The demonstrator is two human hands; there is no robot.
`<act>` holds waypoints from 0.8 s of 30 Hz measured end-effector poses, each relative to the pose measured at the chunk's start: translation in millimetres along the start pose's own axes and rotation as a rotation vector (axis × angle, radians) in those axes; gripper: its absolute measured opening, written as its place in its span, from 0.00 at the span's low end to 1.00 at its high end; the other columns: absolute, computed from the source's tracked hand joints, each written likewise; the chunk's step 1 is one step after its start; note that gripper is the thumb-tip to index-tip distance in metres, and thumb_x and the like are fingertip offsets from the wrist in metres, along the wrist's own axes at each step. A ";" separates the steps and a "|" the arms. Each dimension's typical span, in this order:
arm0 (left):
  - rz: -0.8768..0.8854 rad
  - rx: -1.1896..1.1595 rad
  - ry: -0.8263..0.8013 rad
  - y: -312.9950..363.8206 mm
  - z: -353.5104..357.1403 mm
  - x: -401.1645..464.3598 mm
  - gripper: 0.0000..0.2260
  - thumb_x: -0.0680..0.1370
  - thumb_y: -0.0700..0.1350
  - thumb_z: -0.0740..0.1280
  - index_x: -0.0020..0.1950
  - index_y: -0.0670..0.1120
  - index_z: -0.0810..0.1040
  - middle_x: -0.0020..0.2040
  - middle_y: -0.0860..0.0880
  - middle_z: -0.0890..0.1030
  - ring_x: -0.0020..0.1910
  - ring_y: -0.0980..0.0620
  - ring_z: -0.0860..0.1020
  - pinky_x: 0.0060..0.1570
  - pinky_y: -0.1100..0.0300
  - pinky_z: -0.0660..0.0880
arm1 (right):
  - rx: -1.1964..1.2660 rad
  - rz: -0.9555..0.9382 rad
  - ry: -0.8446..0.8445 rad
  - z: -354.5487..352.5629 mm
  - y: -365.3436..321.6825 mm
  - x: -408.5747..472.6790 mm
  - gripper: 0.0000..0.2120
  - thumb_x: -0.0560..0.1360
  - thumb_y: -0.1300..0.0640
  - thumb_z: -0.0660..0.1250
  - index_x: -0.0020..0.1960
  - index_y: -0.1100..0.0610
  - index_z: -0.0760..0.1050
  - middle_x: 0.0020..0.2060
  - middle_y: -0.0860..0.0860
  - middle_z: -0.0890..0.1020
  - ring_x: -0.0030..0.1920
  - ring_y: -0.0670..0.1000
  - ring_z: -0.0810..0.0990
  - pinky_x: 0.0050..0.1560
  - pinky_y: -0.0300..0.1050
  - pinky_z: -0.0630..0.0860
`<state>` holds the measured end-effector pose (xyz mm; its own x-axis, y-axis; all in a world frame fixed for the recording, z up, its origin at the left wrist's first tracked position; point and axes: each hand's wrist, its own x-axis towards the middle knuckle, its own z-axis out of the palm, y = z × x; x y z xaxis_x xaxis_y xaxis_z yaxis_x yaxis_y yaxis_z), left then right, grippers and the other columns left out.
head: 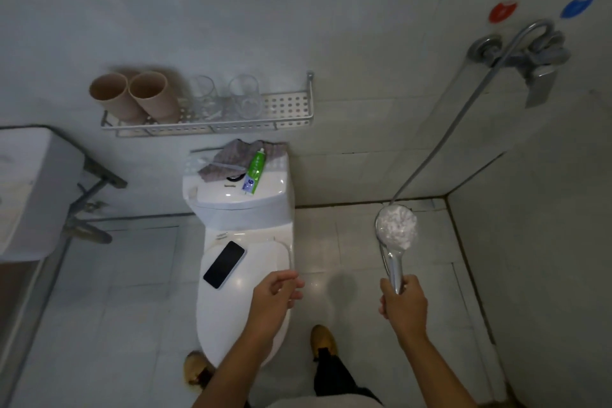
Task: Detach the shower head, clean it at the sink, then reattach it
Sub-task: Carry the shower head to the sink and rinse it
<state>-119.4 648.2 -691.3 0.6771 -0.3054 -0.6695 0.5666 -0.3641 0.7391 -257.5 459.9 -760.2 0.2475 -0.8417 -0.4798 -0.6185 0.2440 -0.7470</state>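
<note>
Shelf (pixel 291 109): two beige cups (pixel 132 94), two glasses (pixel 243 94). Right hand (pixel 402 303) grips shower head (pixel 395 230); left hand (pixel 276 291) loosely curled, empty.

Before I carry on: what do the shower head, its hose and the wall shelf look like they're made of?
Shower head: shiny chrome finish on the handle, which mirrors the light; whether metal or plated plastic, I cannot tell. Its face looks matte white. The right hand grips the handle.
Hose: silvery grey, probably metal-sheathed; too blurred for detail.
Shelf: dull silver perforated sheet with a rail, likely aluminium or steel.
</note>
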 end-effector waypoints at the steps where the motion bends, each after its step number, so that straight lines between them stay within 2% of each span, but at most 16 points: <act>1: 0.000 -0.004 -0.002 -0.6 -12.6 2.4 0.07 0.80 0.39 0.64 0.55 0.44 0.80 0.48 0.45 0.85 0.47 0.47 0.83 0.47 0.59 0.78 | -0.002 -0.005 0.004 8.7 -4.9 -5.9 0.06 0.75 0.63 0.70 0.44 0.62 0.72 0.32 0.62 0.81 0.25 0.54 0.78 0.23 0.43 0.75; 7: 0.035 -0.025 -0.021 -4.6 -113.2 20.0 0.06 0.80 0.41 0.64 0.53 0.46 0.80 0.47 0.47 0.85 0.46 0.48 0.83 0.48 0.57 0.79 | -0.013 -0.083 -0.004 91.7 -41.5 -57.6 0.07 0.76 0.61 0.70 0.46 0.62 0.73 0.35 0.62 0.81 0.28 0.54 0.78 0.22 0.40 0.73; 11: 0.051 -0.029 -0.002 -10.7 -214.6 27.7 0.06 0.79 0.39 0.64 0.52 0.46 0.81 0.45 0.47 0.85 0.44 0.48 0.84 0.45 0.59 0.77 | -0.025 -0.118 -0.050 181.3 -61.4 -120.1 0.08 0.76 0.61 0.70 0.45 0.62 0.72 0.34 0.62 0.80 0.28 0.53 0.77 0.25 0.45 0.76; 15: 0.060 -0.087 0.064 -13.5 -316.2 29.4 0.06 0.78 0.37 0.65 0.50 0.44 0.80 0.44 0.46 0.85 0.41 0.49 0.83 0.43 0.59 0.77 | -0.126 -0.158 -0.144 276.4 -80.2 -190.2 0.10 0.76 0.58 0.71 0.44 0.60 0.71 0.32 0.59 0.80 0.26 0.52 0.77 0.26 0.46 0.76; 18: 0.062 -0.118 0.105 -16.3 -381.7 27.3 0.06 0.78 0.36 0.65 0.51 0.43 0.80 0.44 0.44 0.85 0.40 0.50 0.82 0.40 0.63 0.78 | -0.175 -0.206 -0.227 339.7 -94.5 -239.4 0.09 0.76 0.58 0.71 0.44 0.60 0.71 0.33 0.60 0.80 0.27 0.53 0.77 0.24 0.43 0.73; 22: 0.054 -0.219 0.200 -20.9 -446.7 22.4 0.06 0.78 0.35 0.65 0.52 0.39 0.80 0.46 0.41 0.84 0.38 0.50 0.81 0.35 0.68 0.76 | -0.253 -0.284 -0.326 401.5 -114.7 -290.3 0.10 0.76 0.59 0.70 0.43 0.60 0.70 0.33 0.58 0.79 0.28 0.55 0.77 0.21 0.36 0.70; 24: 0.041 -0.235 0.231 -21.7 -468.8 20.5 0.06 0.79 0.36 0.65 0.52 0.40 0.80 0.46 0.42 0.84 0.40 0.49 0.82 0.37 0.68 0.77 | -0.321 -0.307 -0.375 425.2 -120.1 -306.2 0.10 0.76 0.58 0.71 0.44 0.59 0.70 0.35 0.57 0.79 0.30 0.55 0.79 0.23 0.39 0.74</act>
<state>102.3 1062.3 -686.6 0.7749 -0.0985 -0.6244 0.6112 -0.1350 0.7798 58.1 893.1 -719.3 0.6622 -0.6086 -0.4371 -0.6575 -0.1922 -0.7285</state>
